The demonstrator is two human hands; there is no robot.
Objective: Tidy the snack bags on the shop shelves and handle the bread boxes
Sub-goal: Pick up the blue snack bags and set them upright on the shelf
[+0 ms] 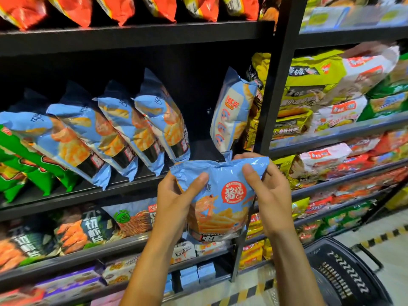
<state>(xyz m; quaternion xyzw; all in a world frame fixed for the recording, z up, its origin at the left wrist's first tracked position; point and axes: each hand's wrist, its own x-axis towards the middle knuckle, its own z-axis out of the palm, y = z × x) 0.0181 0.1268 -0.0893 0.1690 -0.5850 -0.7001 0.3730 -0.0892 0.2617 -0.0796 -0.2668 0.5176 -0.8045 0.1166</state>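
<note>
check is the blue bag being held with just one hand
No, both the left hand and the right hand grip the blue bag.

- I see black shelving [132,33] filling the left of the view, its boards slanting across the frame.
- A black upright post [277,76] splits it from a second bay of shelves [331,134] on the right.
- Floor [384,235] at lower right is pale, with a yellow-and-black hazard stripe [385,236].
- A black plastic basket [344,279] sits on the floor.

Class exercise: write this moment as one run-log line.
left hand: grips light blue plastic snack bag | right hand: grips same bag | bag: before black metal shelf, off it
</note>
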